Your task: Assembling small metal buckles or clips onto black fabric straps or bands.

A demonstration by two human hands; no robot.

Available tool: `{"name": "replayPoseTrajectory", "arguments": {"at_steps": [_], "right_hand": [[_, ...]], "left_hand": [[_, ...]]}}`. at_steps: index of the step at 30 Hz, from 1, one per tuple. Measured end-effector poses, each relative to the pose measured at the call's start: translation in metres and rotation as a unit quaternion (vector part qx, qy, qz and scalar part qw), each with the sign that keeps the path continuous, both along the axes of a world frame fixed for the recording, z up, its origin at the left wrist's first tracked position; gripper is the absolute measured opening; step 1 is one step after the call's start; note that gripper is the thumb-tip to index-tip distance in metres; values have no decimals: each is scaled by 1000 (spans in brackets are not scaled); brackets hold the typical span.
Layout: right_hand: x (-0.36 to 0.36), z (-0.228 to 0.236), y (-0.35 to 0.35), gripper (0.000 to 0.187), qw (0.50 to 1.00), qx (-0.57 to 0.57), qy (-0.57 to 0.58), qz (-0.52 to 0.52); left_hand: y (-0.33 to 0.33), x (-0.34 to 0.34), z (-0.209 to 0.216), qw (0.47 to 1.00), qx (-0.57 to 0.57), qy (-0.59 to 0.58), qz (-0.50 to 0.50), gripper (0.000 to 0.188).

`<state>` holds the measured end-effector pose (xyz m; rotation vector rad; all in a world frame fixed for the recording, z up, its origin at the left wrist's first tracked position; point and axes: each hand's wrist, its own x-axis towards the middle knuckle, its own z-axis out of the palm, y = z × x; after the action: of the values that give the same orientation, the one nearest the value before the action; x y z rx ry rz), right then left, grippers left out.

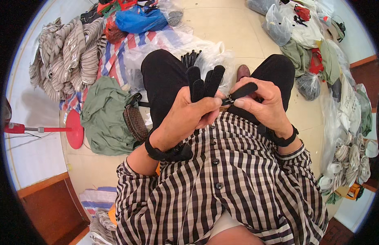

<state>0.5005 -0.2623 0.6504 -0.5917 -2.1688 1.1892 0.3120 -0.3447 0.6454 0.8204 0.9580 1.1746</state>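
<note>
My left hand [183, 116] is closed round several black straps [213, 81] with rounded ends, which stand up above its fingers. Its thumb and fingertips pinch one end of another black strap [244, 90]. My right hand [266, 104] grips that strap from the other side, thumb and fingers pressed together close to a small metal buckle [228, 100]. The two hands nearly meet in front of my lap. Behind the straps, a bundle of thin black pieces [191, 58] lies on clear plastic between my knees. I cannot make out how the strap runs through the buckle.
Bundles of striped cords or straps [71, 55] are heaped at far left. Nearer are a green cloth [105, 116], a brown woven pouch [135, 123] and a red round base [74, 129]. Plastic bags [278, 26], green fabric [329, 61] and more striped bundles [353, 161] line the right.
</note>
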Motion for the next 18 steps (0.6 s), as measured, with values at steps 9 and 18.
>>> {"name": "replayPoseTrajectory", "arguments": {"at_steps": [9,18], "right_hand": [[0,9,-3,26,985,170,-5,12],[8,2,-7,26,991,95,94,23]], "left_hand": [[1,7,7,999,-13,29,-21,17],[1,4,10,997,8,45,-65,11]]}}
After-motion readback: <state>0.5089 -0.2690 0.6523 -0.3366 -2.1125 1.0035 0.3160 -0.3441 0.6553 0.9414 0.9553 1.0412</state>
